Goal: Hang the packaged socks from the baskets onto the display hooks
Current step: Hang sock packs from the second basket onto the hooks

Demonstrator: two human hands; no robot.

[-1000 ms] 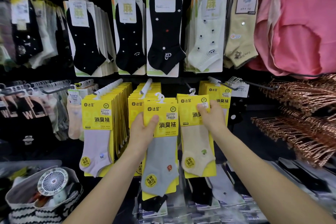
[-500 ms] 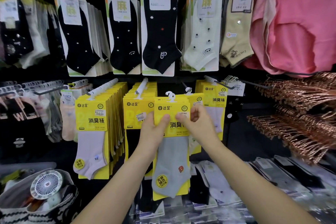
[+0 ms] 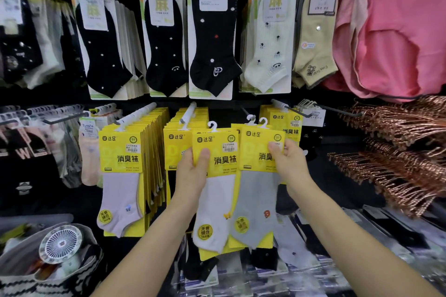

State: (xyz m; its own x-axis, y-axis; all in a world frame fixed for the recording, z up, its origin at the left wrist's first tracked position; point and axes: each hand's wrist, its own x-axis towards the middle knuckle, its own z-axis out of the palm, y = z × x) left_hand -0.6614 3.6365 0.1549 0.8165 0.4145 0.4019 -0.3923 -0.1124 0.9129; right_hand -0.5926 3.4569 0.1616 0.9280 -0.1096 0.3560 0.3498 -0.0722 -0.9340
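Note:
My left hand [image 3: 193, 173] grips a yellow-carded pack with a white sock [image 3: 214, 190], thumb on the card's front. My right hand [image 3: 288, 161] pinches the card of a second yellow pack with a grey sock [image 3: 255, 200], just right of the first and overlapping it. Both packs have white plastic hanger hooks at the top and are held in front of the display. Behind them a white display hook [image 3: 189, 113] carries a row of yellow packs [image 3: 177, 147]. Another full hook [image 3: 137, 116] to the left holds packs fronted by a lilac sock [image 3: 120, 190].
Black, white and beige sock cards [image 3: 212, 31] hang in the upper row. Pink garments [image 3: 398, 31] and copper hangers [image 3: 398, 152] fill the right. A striped bag with a small fan [image 3: 60, 243] sits lower left. Flat packaged socks [image 3: 301, 255] lie below.
The grey-sock pack has passed from my left hand to my right and moved right. My left hand now holds a white-sock pack. The view has shifted slightly.

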